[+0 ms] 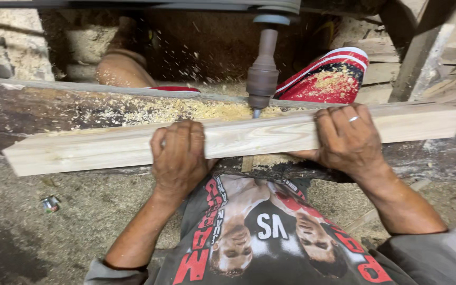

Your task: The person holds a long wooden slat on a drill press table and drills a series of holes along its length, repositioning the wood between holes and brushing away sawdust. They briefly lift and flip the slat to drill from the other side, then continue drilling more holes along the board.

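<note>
The fingers (178, 138) of the left hand (178, 158) curl over the top edge of a long pale wooden plank (228, 138), clenched on it, the palm pressed against its near face. The fingers of the right hand (347, 140) wrap the same plank further along, also gripping it; one of them wears a plain silver ring (353, 119). The plank lies lengthwise across a dark, worn desk (38, 113), tilted slightly so its right end sits higher in the view. Between the two hands, just behind the plank's far edge, a brown vertical spindle (263, 74) comes down with a small bit (256, 112) at its tip, touching or just beside the wood. Yellow sawdust (186, 109) is heaped on the desk behind the plank, and flecks hang in the air above it. Beyond the desk a red cloth with white stripes (333, 76) is dusted with shavings. On the sawdust-covered floor (27, 227) to the left lies a small crumpled wrapper (50, 203), silvery with touches of colour. The person's dark shirt carries a red and white print.
</note>
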`<state>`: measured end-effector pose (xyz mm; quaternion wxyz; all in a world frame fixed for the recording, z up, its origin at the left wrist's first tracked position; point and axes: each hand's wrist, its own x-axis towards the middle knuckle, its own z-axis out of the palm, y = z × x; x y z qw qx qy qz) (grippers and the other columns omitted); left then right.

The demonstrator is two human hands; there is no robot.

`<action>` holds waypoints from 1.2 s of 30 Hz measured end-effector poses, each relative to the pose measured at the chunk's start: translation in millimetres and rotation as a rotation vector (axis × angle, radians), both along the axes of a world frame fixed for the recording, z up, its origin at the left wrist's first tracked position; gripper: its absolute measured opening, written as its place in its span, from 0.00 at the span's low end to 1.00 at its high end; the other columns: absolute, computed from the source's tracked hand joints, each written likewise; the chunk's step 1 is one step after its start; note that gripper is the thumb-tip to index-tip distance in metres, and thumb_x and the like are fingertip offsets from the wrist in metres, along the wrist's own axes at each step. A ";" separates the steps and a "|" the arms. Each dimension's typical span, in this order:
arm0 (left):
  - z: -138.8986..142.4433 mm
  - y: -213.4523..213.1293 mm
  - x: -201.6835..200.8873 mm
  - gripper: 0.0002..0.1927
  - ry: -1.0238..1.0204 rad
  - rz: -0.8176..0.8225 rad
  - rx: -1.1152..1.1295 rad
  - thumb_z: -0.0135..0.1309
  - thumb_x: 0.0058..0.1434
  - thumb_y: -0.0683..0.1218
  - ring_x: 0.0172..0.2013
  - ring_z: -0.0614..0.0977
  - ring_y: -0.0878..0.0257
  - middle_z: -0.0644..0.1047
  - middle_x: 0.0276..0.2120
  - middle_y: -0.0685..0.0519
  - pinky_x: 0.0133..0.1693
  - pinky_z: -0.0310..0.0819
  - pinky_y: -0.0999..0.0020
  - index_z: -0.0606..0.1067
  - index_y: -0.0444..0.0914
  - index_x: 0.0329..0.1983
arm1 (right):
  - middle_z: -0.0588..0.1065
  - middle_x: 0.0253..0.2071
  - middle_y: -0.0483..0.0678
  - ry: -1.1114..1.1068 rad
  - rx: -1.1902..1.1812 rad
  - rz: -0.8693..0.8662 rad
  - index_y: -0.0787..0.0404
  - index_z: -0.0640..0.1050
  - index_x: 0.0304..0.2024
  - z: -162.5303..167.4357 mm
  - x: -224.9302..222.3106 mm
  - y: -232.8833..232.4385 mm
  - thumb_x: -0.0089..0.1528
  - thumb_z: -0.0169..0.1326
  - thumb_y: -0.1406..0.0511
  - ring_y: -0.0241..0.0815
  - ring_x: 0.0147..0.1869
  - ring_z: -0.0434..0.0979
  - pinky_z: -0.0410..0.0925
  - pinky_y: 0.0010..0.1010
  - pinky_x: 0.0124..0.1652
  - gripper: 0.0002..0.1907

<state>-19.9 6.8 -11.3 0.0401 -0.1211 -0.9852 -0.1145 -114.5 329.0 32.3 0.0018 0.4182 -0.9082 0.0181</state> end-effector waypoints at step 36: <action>13.8 -35.2 -34.3 0.43 0.060 -0.179 -0.159 0.58 0.45 0.76 0.39 0.73 0.57 0.72 0.36 0.50 0.49 0.63 0.57 0.76 0.36 0.45 | 0.68 0.29 0.52 0.107 -0.043 -0.062 0.69 0.76 0.34 -3.0 28.1 -1.2 0.56 0.60 0.34 0.47 0.33 0.66 0.61 0.40 0.37 0.42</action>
